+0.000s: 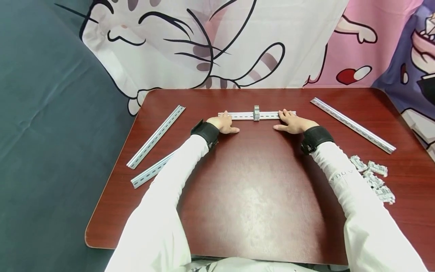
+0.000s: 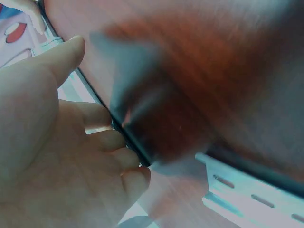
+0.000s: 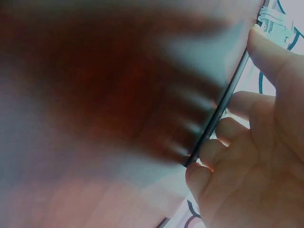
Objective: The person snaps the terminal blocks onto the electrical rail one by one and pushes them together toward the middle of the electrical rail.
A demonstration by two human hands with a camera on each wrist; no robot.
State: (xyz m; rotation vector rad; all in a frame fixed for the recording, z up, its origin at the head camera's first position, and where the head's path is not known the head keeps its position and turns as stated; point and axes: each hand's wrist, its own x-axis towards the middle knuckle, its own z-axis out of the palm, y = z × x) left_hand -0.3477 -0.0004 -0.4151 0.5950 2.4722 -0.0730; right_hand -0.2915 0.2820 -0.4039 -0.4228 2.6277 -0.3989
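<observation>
A slotted metal DIN rail [image 1: 240, 116] lies crosswise at the back of the table, with a grey terminal block [image 1: 256, 113] standing on it near the middle. My left hand [image 1: 222, 122] rests its fingers on the rail's left end, its thumb pointing inward over the tabletop. At the right end my right hand [image 1: 291, 122] touches the same rail with its fingers, thumb also stretched inward. In the left wrist view the fingers of the left hand [image 2: 71, 142] meet the rail's edge. The right wrist view has the right hand [image 3: 256, 137] along the dark rail edge.
Two more DIN rails lie slanted on the left, an outer rail [image 1: 156, 136] and an inner rail [image 1: 149, 173] partly under the left sleeve. Another rail [image 1: 353, 124] slants at the right. Several loose terminal blocks [image 1: 377, 169] are piled beside the right forearm on the brown table [image 1: 251, 181].
</observation>
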